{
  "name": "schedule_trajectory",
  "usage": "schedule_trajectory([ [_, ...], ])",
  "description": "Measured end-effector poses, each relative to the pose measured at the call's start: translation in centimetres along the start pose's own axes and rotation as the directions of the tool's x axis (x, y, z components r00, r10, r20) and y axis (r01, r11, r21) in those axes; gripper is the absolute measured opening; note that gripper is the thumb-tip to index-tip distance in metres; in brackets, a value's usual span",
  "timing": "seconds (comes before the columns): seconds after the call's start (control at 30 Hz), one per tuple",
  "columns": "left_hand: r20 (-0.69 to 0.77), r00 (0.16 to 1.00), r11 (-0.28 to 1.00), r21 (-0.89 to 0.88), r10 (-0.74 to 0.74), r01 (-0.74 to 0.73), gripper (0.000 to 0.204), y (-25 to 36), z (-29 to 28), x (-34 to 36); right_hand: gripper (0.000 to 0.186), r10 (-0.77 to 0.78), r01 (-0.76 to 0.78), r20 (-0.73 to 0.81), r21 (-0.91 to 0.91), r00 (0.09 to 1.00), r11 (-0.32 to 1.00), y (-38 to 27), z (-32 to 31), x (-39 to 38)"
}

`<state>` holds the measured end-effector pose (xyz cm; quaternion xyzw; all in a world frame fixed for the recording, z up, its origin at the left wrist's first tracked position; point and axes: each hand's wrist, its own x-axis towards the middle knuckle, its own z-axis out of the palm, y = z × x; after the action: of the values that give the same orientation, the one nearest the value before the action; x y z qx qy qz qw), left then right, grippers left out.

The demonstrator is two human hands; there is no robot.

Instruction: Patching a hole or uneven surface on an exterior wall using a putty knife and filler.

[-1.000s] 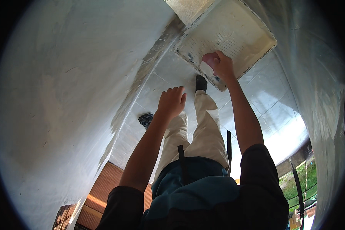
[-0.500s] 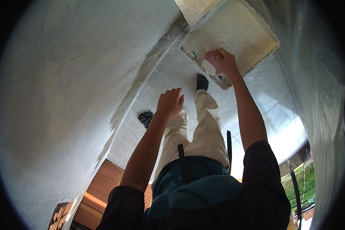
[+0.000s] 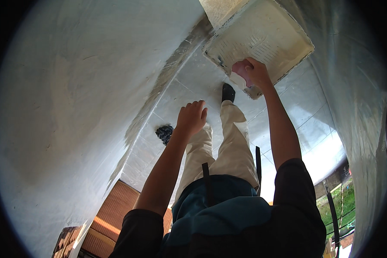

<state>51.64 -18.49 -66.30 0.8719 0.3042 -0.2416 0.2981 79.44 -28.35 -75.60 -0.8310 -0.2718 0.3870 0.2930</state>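
My right hand (image 3: 259,74) is closed on a pink flat piece (image 3: 241,69) with white paste along its lower edge. I hold it above the near left edge of a large ridged paint tray (image 3: 288,32), which has a paint-crusted rim and cream residue inside. The hand and pink piece hide part of the tray's near edge. My left hand (image 3: 192,117) hangs in front of my left leg, its fingers curled and the thumb beside them, with nothing seen in it. Nearest to it on the floor is a crumpled black bundle (image 3: 164,134).
A smooth grey-white wall (image 3: 81,86) rises on the left, rough along its base. Clear plastic sheeting (image 3: 352,107) hangs on the right. My dark-shod foot (image 3: 228,92) stands on the tiled floor (image 3: 305,103) just short of the tray. Reddish roofing (image 3: 116,204) shows at lower left.
My right hand has shifted slightly down and right with the pink piece, whose pasted edge now reaches past the tray's near rim in view. The left hand is nearly still.
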Motion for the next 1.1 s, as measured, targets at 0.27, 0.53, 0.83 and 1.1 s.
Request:
schedule_trajectory([
  [0.27,-0.006,1.000,1.000,0.025,-0.014,0.014,0.025,-0.4,-0.8,-0.4,0.037,0.037,-0.027,-0.050,0.193,0.998,0.981,-0.6,0.5,-2.4],
  [0.53,-0.179,0.981,0.998,0.019,0.070,-0.068,0.033,-0.7,-1.6,-0.3,0.037,0.099,-0.072,-0.061,0.347,0.993,0.935,-1.3,0.1,-3.6],
  [0.83,-0.286,0.953,0.995,0.043,0.102,-0.093,0.037,-2.2,-2.9,-3.4,0.034,0.187,-0.144,-0.028,0.534,0.982,0.833,-4.5,1.1,-7.3],
  [1.1,-0.470,0.877,0.994,0.092,0.099,-0.062,0.040,-5.8,-6.8,-8.1,0.030,0.203,-0.102,-0.058,0.710,0.978,0.697,-11.0,3.4,-10.8],
])
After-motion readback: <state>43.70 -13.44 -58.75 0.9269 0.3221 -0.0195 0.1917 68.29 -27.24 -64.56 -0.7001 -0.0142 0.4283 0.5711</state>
